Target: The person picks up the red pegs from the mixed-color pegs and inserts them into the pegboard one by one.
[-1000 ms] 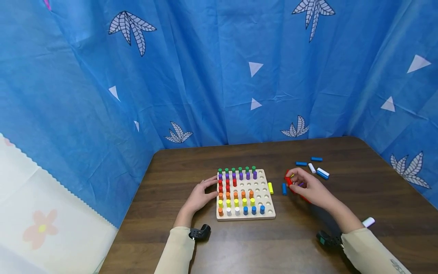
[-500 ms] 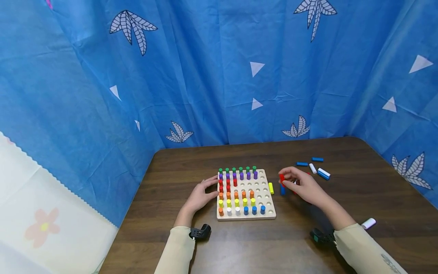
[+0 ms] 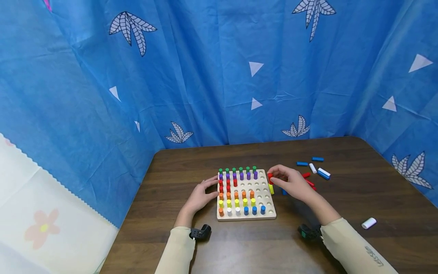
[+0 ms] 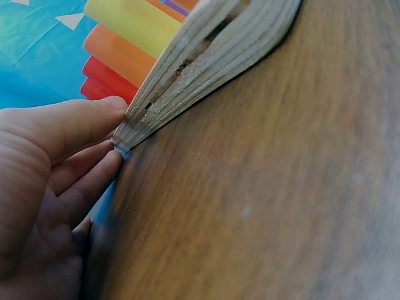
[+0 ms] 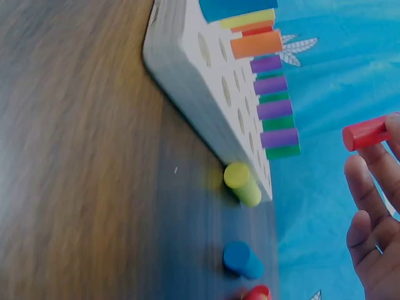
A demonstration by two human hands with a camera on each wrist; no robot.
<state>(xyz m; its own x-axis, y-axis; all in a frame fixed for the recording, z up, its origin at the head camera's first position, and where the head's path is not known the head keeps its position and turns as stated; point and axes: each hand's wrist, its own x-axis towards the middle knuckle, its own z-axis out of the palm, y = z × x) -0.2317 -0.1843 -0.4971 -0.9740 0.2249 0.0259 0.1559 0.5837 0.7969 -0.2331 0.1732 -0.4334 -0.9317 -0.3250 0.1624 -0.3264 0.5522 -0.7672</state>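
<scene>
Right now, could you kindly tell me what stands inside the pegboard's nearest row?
One orange peg, two white pegs and three blue pegs stand there; their lower ends are hidden inside the pegboard.

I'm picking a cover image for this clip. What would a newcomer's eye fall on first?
Probably the bright blue cloth with white leaf prints, hanging behind the dark wooden table. Next, the pegboard on that table, with rows of colorful pegs and the left hand at its left edge. Then the red peg, pinched by the right hand near the board's right edge.
</scene>
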